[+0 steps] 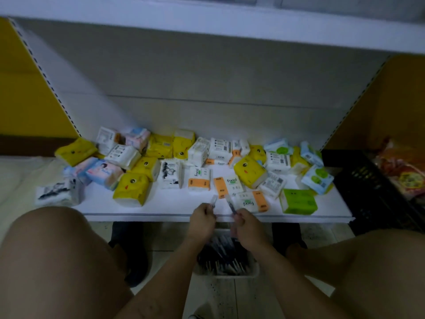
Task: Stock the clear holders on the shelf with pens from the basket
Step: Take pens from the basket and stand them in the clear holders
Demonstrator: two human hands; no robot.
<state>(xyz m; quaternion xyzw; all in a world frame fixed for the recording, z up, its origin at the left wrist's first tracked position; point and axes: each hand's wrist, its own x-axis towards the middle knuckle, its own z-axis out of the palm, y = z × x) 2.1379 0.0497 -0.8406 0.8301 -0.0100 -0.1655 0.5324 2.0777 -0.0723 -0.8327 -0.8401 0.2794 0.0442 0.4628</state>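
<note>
Pens [224,254] lie heaped in a white basket [230,274] on the floor [232,298], just below the front edge of the shelf [165,204]. The left hand [203,219] has its fingers curled round one pen [213,200], whose clear end points up over the shelf edge. The right hand [247,226] grips another pen [230,204], which leans to the left. Many tissue packs [249,171] lie scattered on the shelf, and a black crate [358,180] stands at its right end.
</note>
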